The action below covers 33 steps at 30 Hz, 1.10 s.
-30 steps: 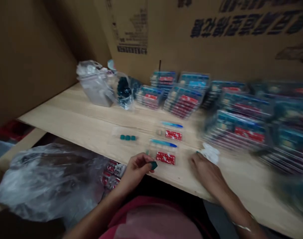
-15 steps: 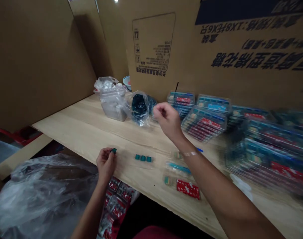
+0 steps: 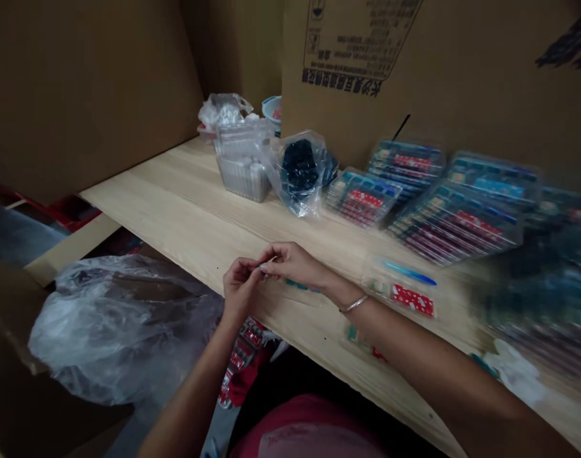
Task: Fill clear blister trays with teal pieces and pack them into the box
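My left hand (image 3: 240, 283) is closed in a pinch above the table's front edge, on a small dark green cube (image 3: 260, 264) that barely shows among the fingers. Meeting it there are the pinched fingertips of my right hand (image 3: 293, 263); whether they grip the cube or some other small thing is hidden. Just under my right hand, more green cubes (image 3: 302, 285) lie on the table in a row, partly covered by it.
A clear bag of dark pieces (image 3: 300, 166) and a clear tub (image 3: 245, 172) stand behind my hands. To the right are stacked clear packs (image 3: 462, 219), a blue pen (image 3: 409, 272) and a red dotted packet (image 3: 413, 299). Crumpled plastic (image 3: 113, 331) hangs at the left below the table edge.
My right hand has come down from beside the bag of dark pieces to meet my left hand. The view has shifted, with the table's things now further right or higher.
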Tool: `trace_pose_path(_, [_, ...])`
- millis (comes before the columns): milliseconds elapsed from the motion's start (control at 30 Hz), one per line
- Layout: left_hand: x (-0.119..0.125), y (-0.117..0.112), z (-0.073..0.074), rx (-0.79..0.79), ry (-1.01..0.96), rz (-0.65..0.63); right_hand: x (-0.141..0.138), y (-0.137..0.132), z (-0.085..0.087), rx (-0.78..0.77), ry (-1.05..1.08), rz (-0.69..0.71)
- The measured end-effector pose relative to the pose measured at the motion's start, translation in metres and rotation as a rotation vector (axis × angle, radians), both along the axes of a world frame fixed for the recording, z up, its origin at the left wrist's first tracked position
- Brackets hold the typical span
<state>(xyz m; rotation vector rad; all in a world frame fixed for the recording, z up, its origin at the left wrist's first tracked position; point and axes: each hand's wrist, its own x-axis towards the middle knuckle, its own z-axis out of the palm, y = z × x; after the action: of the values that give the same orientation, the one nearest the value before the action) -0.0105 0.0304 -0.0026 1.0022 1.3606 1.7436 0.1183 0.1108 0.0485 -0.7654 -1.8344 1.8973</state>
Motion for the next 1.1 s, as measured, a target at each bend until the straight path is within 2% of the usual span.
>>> trace_pose_path(67, [-0.001, 0.001, -0.001, -0.004, 0.110, -0.036, 0.008, 0.007, -0.001, 0.045, -0.033, -0.072])
trace_pose_path(167, [-0.005, 0.003, -0.005, -0.022, 0.236, -0.064, 0.022, 0.013, -0.004, 0.359, -0.201, -0.181])
trace_pose_path(267, [-0.007, 0.005, -0.010, -0.050, 0.303, -0.088, 0.026, 0.006, -0.011, 0.668, -0.375, -0.064])
trace_pose_path(333, [-0.007, 0.007, -0.011, -0.063, 0.361, -0.108, 0.023, -0.002, -0.014, 0.782, -0.419, 0.019])
trace_pose_path(433, [-0.006, 0.006, -0.011, -0.063, 0.424, -0.113, 0.022, -0.010, -0.012, 0.785, -0.414, -0.002])
trace_pose_path(533, [-0.006, 0.004, -0.008, 0.001, 0.566, -0.120, 0.033, -0.010, -0.003, 0.621, -0.318, -0.081])
trace_pose_path(633, [-0.006, 0.004, -0.004, 0.099, 0.808, -0.244, 0.050, -0.002, 0.009, 0.407, -0.228, -0.069])
trace_pose_path(700, [-0.006, 0.005, -0.004, 0.116, 0.930, -0.335, 0.058, 0.011, 0.022, 0.370, -0.184, -0.083])
trace_pose_path(767, [-0.005, 0.006, -0.006, 0.090, 1.005, -0.379, 0.060, 0.034, 0.040, 0.486, -0.141, -0.185])
trace_pose_path(867, [-0.004, 0.007, -0.007, 0.060, 1.042, -0.368, 0.051, 0.084, 0.070, 0.854, -0.129, -0.431])
trace_pose_path(933, [-0.004, 0.006, -0.007, 0.067, 1.036, -0.354, 0.043, 0.114, 0.084, 1.097, -0.202, -0.524])
trace_pose_path(1000, [-0.004, 0.005, -0.006, 0.071, 1.024, -0.337, 0.036, 0.126, 0.084, 1.228, -0.280, -0.521])
trace_pose_path(1033, [-0.004, 0.005, -0.006, 0.074, 1.010, -0.330, 0.033, 0.122, 0.079, 1.243, -0.316, -0.484])
trace_pose_path(1100, [-0.004, 0.004, -0.006, 0.076, 0.953, -0.319, 0.027, 0.098, 0.059, 1.185, -0.387, -0.350])
